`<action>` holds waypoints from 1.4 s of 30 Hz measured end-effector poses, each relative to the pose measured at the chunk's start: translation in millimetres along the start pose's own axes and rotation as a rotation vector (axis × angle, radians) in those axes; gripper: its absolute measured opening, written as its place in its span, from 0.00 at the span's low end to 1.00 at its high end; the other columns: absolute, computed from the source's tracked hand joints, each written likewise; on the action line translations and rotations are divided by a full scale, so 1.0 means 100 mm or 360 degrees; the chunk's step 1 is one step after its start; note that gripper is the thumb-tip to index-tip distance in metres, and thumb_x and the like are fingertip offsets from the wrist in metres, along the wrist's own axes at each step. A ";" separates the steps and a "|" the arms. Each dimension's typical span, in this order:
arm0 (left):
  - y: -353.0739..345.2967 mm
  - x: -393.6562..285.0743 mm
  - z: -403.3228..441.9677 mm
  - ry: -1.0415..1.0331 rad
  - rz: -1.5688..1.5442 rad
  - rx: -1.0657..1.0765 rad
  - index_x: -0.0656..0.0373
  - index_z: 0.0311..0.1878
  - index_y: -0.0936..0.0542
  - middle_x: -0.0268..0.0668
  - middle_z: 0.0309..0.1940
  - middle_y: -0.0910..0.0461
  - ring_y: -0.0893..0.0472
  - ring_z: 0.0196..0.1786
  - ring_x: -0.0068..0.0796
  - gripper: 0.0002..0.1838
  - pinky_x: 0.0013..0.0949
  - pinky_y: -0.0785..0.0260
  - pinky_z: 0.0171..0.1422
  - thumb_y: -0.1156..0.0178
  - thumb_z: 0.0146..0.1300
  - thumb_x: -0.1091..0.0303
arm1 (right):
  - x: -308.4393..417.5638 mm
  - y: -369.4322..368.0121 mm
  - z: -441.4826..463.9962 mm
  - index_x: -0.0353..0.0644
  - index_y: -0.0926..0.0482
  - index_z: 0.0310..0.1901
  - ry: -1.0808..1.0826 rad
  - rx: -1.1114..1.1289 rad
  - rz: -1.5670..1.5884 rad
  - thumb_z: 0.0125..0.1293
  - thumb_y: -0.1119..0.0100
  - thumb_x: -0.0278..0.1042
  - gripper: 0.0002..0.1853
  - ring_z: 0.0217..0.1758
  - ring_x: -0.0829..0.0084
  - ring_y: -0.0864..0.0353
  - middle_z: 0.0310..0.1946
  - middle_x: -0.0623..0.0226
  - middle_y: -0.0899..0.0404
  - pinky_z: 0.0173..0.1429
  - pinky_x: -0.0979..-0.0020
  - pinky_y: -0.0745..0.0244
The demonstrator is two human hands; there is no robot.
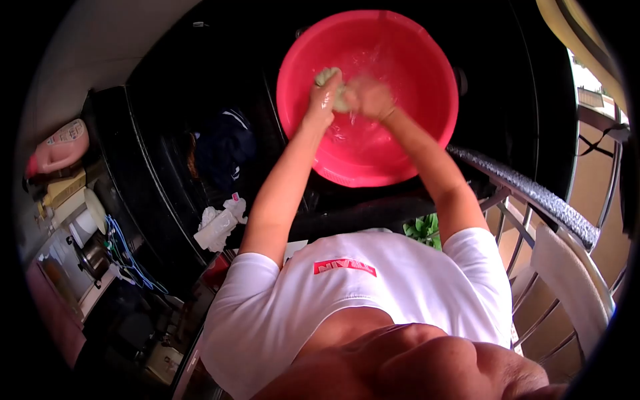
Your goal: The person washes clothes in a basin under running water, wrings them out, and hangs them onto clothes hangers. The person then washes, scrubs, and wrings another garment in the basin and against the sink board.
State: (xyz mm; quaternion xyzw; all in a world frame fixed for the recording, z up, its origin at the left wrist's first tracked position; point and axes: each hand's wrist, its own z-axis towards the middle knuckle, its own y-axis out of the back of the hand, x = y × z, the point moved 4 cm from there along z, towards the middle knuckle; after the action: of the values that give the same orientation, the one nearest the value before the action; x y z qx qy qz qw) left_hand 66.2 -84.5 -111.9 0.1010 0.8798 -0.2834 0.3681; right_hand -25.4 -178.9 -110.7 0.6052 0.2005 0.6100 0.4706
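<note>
One chin point(427, 363) fills the frame's bottom; upper centre, inside one red basin point(437, 100), the left hand point(323, 100) clenches one pale cloth point(341, 101); the right hand point(371, 99) blurs, its grip unclear.

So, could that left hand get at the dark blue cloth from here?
Probably yes: the dark blue cloth lies left of the red basin, with only the basin's rim seemingly between, though the left hand is occupied gripping the pale cloth.

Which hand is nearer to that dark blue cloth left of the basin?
Left. The left hand is over the red basin, on the side toward the dark blue cloth; the right hand, blurred, is over it too, farther from the cloth.
</note>
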 end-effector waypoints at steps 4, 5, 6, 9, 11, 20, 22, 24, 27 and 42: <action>0.33 -0.04 -0.11 -0.0766 0.2036 0.0387 0.63 0.43 0.21 0.49 0.51 0.28 0.27 0.55 0.41 0.21 0.40 0.33 0.56 0.31 0.52 0.57 | -0.44 0.55 -0.18 0.51 0.28 0.56 0.0130 0.0065 -0.0530 0.56 0.41 0.48 0.26 0.63 0.51 0.37 0.60 0.57 0.34 0.61 0.50 0.34; 0.38 0.07 -0.18 -0.0521 0.2292 0.0534 0.65 0.52 0.24 0.58 0.61 0.38 0.36 0.64 0.52 0.31 0.42 0.40 0.66 0.30 0.49 0.54 | -0.60 0.46 -0.33 0.52 0.28 0.57 -0.0055 0.0305 -0.0488 0.57 0.42 0.47 0.24 0.64 0.50 0.39 0.63 0.56 0.38 0.61 0.48 0.36; 0.38 0.13 -0.17 -0.0514 0.2290 0.0540 0.65 0.52 0.24 0.58 0.61 0.38 0.36 0.64 0.52 0.31 0.42 0.40 0.66 0.30 0.49 0.54 | -0.75 0.32 -0.46 0.53 0.28 0.57 -0.0238 0.0543 -0.0441 0.59 0.44 0.46 0.23 0.65 0.49 0.40 0.66 0.55 0.42 0.62 0.45 0.38; 0.37 0.27 0.07 -0.0564 0.1917 -0.0018 0.55 0.66 0.36 0.54 0.70 0.52 0.48 0.71 0.54 0.37 0.48 0.49 0.72 0.36 0.54 0.56 | -0.95 -0.01 -0.33 0.58 0.34 0.63 -0.0832 0.0185 -0.0062 0.60 0.46 0.51 0.28 0.71 0.45 0.51 0.71 0.59 0.52 0.65 0.39 0.45; 0.21 0.41 0.15 -0.0534 0.2307 -0.0060 0.53 0.67 0.38 0.50 0.71 0.55 0.52 0.72 0.53 0.38 0.51 0.50 0.71 0.36 0.54 0.56 | -0.81 -0.42 -0.26 0.63 0.42 0.68 -0.0815 0.0063 -0.0483 0.58 0.48 0.61 0.37 0.73 0.40 0.59 0.73 0.60 0.57 0.63 0.30 0.52; 0.50 0.44 0.45 -0.0235 0.1528 -0.0464 0.64 0.55 0.27 0.53 0.58 0.33 0.35 0.62 0.48 0.28 0.46 0.40 0.64 0.38 0.56 0.55 | -0.75 -0.11 -0.13 0.47 0.27 0.50 -0.1077 -0.0398 -0.0047 0.51 0.35 0.49 0.26 0.53 0.50 0.31 0.48 0.53 0.29 0.55 0.55 0.32; 0.72 0.89 0.80 -0.0318 0.1337 -0.0380 0.62 0.57 0.29 0.50 0.57 0.30 0.31 0.59 0.45 0.32 0.47 0.37 0.61 0.40 0.58 0.48 | -0.48 -0.30 0.00 0.42 0.25 0.46 -0.0626 -0.0340 -0.0671 0.56 0.39 0.43 0.19 0.48 0.51 0.27 0.45 0.51 0.28 0.49 0.57 0.28; 0.72 1.21 0.85 0.0708 -0.0091 -0.0364 0.55 0.60 0.30 0.42 0.55 0.26 0.26 0.54 0.36 0.27 0.41 0.32 0.57 0.48 0.66 0.46 | -0.27 -0.47 0.12 0.39 0.25 0.41 -0.0876 -0.0027 0.0839 0.58 0.43 0.37 0.13 0.43 0.52 0.24 0.42 0.53 0.26 0.44 0.56 0.28; 0.60 1.01 0.67 0.0696 -0.0930 0.0792 0.52 0.48 0.27 0.35 0.44 0.25 0.26 0.47 0.33 0.26 0.37 0.33 0.59 0.55 0.66 0.38 | 0.56 -0.09 0.13 0.40 0.23 0.34 -0.0422 -0.0179 0.0497 0.58 0.41 0.37 0.10 0.38 0.53 0.23 0.37 0.53 0.26 0.42 0.57 0.28; 0.67 0.93 0.45 0.0300 0.0929 -0.0355 0.61 0.48 0.24 0.43 0.38 0.20 0.21 0.44 0.34 0.24 0.37 0.28 0.48 0.39 0.61 0.50 | -0.70 -0.21 -0.30 0.47 0.23 0.43 -0.0817 0.0109 -0.0471 0.63 0.48 0.50 0.17 0.49 0.54 0.24 0.39 0.53 0.21 0.46 0.53 0.28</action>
State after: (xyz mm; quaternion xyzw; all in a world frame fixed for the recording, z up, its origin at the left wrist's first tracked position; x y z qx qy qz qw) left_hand 53.1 -58.5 -231.2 0.3338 0.8695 -0.0572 0.3594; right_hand -58.8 -216.2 -172.2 0.7194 0.1815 0.3547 0.5689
